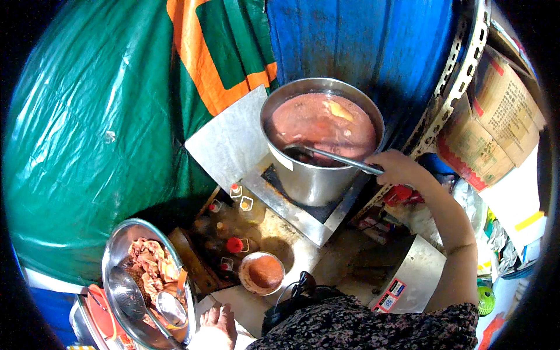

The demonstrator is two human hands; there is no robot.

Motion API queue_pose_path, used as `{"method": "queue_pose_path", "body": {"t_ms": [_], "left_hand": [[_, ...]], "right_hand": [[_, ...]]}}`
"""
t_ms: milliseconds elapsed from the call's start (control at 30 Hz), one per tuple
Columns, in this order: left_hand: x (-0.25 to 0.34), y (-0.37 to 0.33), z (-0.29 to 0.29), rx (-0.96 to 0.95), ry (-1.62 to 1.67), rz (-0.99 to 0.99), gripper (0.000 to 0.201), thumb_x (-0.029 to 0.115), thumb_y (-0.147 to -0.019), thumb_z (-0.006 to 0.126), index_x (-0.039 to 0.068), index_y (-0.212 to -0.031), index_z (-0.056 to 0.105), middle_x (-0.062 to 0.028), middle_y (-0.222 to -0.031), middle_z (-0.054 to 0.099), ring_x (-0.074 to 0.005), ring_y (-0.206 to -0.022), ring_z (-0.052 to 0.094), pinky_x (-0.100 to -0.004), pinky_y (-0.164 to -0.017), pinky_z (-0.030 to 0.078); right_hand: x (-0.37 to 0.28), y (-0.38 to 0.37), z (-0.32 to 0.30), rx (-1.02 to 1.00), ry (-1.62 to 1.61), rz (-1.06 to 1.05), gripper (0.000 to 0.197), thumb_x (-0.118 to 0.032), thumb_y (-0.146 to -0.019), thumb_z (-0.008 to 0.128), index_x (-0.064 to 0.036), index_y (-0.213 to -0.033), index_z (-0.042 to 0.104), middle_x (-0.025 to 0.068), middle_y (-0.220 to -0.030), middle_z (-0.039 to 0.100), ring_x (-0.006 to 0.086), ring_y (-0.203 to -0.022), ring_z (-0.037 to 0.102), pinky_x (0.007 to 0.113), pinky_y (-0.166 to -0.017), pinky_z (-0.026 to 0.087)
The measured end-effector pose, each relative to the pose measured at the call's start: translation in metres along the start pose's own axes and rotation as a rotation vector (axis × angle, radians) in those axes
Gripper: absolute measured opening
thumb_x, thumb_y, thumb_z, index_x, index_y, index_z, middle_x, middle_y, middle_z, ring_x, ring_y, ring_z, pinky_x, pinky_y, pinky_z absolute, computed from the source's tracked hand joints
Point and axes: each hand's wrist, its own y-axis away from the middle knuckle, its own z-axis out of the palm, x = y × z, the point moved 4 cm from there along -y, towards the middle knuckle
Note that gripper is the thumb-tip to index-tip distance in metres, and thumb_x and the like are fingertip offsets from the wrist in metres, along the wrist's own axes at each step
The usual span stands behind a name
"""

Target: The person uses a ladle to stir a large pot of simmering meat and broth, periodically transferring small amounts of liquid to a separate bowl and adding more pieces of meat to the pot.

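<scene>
At the far edge of the desk, on a square steel burner stand (pixel 303 219), a tall round stainless-steel stockpot (pixel 318 175) is sitting nearly brim-full of reddish-brown broth (pixel 318 119), with a pale yellowish chunk (pixel 340 111) floating toward its far side. The right hand (pixel 398 167) is closing around the handle of a long steel ladle (pixel 332 156), whose bowl is dipping into the near side of the liquid. Judging by this, the stirring or scooping is under way and nothing is being lifted clear yet.

Toward the near left corner, a wide shallow steel basin (pixel 116 248) is holding pieces of raw pinkish meat (pixel 153 265), and a steel wire skimmer (pixel 125 291) and a small steel ladle (pixel 171 308) are lying across it; the meat seems not to be going into the pot at this point. The left hand (pixel 217 329) is resting just beside the basin's near rim, fingers loosely spread and gripping nothing.

Between basin and stockpot, a small round bowl (pixel 262 273) is carrying an orange-red paste or sauce, looking fairly full. Several small seasoning bottles with red caps (pixel 234 244) are standing in a cluster near the burner stand's left corner; their contents are too dim to tell.
</scene>
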Motion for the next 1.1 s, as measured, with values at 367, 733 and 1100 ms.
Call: {"method": "queue_pose_path", "body": {"t_ms": [367, 733, 1100], "left_hand": [[-0.002, 0.016, 0.006, 0.005, 0.009, -0.019, 0.026, 0.010, -0.086, 0.055, 0.007, -0.111, 0.064, -0.0180, -0.119, 0.056, -0.0341, -0.106, 0.056, -0.0417, -0.086, 0.049], [-0.023, 0.022, 0.015, -0.118, 0.066, -0.026, 0.036, 0.026, -0.089, 0.048, 0.009, -0.119, 0.058, -0.0205, -0.123, 0.052, -0.0415, -0.107, 0.049, -0.0474, -0.096, 0.038], [-0.033, 0.038, 0.021, -0.166, 0.019, -0.129, 0.035, 0.022, -0.088, 0.050, 0.011, -0.119, 0.059, -0.0203, -0.123, 0.053, -0.0428, -0.112, 0.047, -0.0468, -0.097, 0.039]], "right_hand": [[-0.023, 0.007, -0.019, 0.271, -0.008, 0.057, 0.047, -0.008, -0.060, 0.065, -0.0106, -0.106, 0.061, 0.0186, -0.083, 0.062, 0.0358, -0.081, 0.061, 0.041, -0.073, 0.049], [-0.039, 0.110, -0.058, 0.019, 0.549, 0.126, 0.038, -0.013, -0.061, 0.068, -0.0133, -0.100, 0.064, 0.0129, -0.084, 0.063, 0.0323, -0.090, 0.060, 0.042, -0.078, 0.050], [0.010, 0.006, -0.036, -0.020, 1.039, 0.225, 0.011, -0.012, -0.074, 0.061, -0.0106, -0.077, 0.071, 0.0063, -0.077, 0.068, 0.0234, -0.076, 0.067, 0.036, -0.060, 0.053]]}}
